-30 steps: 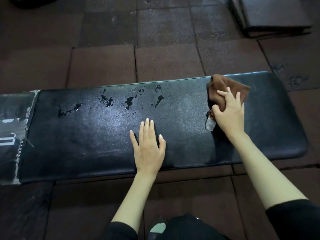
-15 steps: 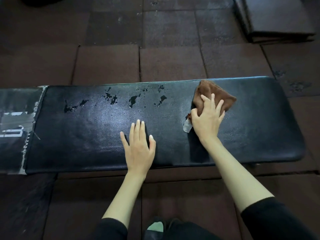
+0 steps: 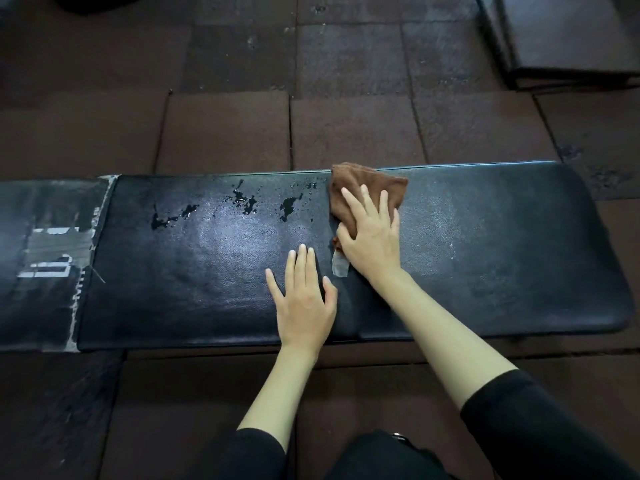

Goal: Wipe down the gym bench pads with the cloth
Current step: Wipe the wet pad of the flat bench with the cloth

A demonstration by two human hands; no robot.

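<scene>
The fingers of the right hand are straight and spread apart, pressing flat on the brown cloth. The cloth is crumpled and sits at the top edge of the black pad, in the middle of the frame. The left hand lies flat on the pad, fingers straight. Wet spots shine to the cloth's left.

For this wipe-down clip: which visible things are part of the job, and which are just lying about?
Part of the job:
brown cloth, pressed under the right hand
long black bench pad with wet patches
left hand, flat on that pad
worn pad at left

Lying about:
stacked dark mats, top right
rubber floor tiles
</scene>
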